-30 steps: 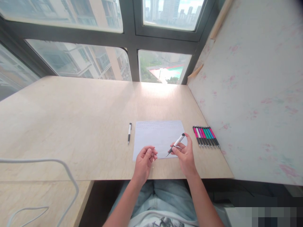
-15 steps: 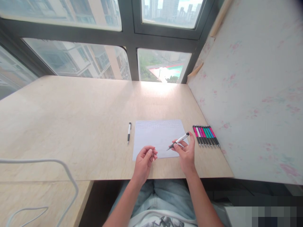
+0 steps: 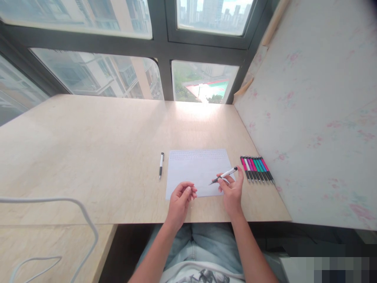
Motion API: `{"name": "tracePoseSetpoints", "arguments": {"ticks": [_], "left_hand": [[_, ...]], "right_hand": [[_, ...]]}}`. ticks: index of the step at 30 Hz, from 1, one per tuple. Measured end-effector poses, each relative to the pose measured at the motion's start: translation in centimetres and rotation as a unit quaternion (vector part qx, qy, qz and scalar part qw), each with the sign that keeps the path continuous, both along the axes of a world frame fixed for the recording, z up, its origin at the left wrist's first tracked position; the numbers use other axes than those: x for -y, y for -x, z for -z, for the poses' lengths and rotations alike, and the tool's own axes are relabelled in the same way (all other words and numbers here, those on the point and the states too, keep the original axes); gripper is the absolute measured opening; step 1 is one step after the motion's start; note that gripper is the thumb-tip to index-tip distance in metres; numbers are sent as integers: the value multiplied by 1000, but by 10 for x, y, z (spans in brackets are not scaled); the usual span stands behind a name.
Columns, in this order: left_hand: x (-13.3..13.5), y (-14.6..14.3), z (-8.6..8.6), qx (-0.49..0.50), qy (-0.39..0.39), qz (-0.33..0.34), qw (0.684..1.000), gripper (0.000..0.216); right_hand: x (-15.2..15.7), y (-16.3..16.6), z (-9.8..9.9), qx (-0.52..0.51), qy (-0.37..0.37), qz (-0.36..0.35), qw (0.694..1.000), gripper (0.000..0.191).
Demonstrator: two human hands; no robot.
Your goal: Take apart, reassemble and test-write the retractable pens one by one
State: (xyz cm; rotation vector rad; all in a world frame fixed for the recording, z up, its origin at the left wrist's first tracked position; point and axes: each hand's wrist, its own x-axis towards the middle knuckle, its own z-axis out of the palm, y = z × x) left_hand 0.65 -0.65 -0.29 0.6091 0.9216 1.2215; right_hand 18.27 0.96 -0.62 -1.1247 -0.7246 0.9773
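Note:
My right hand [image 3: 232,194] holds a white ballpoint pen [image 3: 226,173] with a black grip, above the right part of a sheet of paper [image 3: 194,169]. The pen slants, its tip down to the left and a finger at its upper end. Over the paper's lower left edge, my left hand [image 3: 181,198] is loosely closed, thumb against curled fingers, and I see nothing in it. Lines of handwriting run across the top of the sheet. Left of the paper lies a second white and black pen [image 3: 161,166].
A row of several coloured pens [image 3: 256,169] lies right of the paper, near the papered wall [image 3: 318,129]. A pale cable [image 3: 84,214] loops over the lower left of the wooden desk [image 3: 88,157]. Windows [image 3: 203,80] stand behind the desk.
The pen in my right hand has tilted a little flatter and shifted slightly right, its tip a bit higher. My left hand stays almost in place.

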Motion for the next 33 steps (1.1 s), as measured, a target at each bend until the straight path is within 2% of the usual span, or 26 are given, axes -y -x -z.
{"name": "tracePoseSetpoints", "arguments": {"ticks": [33], "left_hand": [[0,0,-2,-3,4,2,1000,20]], "right_hand": [[1,1,2,13,6,4,1000,90]]}}
